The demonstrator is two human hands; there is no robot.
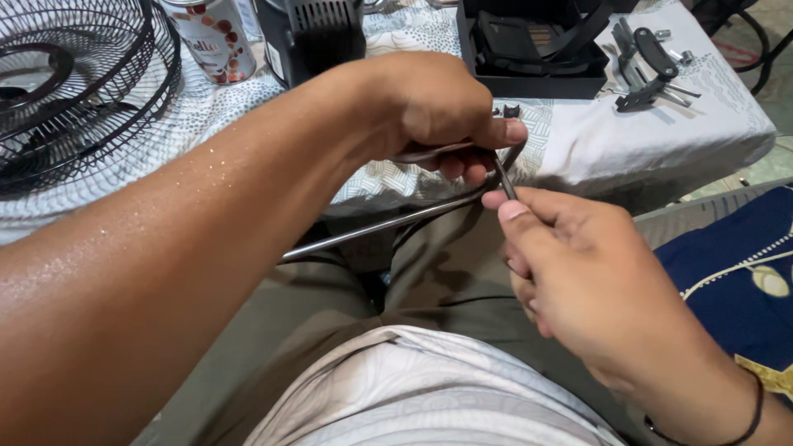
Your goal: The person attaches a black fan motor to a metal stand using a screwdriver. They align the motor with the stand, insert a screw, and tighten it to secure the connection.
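- Left hand [429,111] at about 12 o'clock of centre, fingers curled shut around the bent end of a thin metal rod [388,223]; thumb laid along the top.
- Right hand [570,264] at about 4 o'clock, thumb and forefinger pinched together on a short slim dark metal piece [504,177] that rises toward the left hand; cannot tell whether it is a separate tool or part of the rod.
- The rod runs from the left hand's grip down toward 8 o'clock, over the lap, above the olive trousers [446,281]; it curves near the left fingers.
- Handling, as a judgement: rod looks light, stiff, smooth steel, likely slippery in a sweaty grip; not fragile. Best held close to the bend, where the left hand has it, since the long free end would swing or lever.
- The slim piece looks small and easy to drop; a pinch near its lower end, as now, gives control.
- Table with patterned cloth [628,140] at 12 to 2 o'clock.
- On it: black wire fan guard [74,91] at 10 o'clock, a printed can [211,37] at 11, a black box [529,49] at 1, a folding multi-tool [652,70] with loose bits at 2.
- Small black parts [508,110] lie on the cloth just beside the left thumb.
- Blue patterned cushion [735,272] at 3 o'clock.
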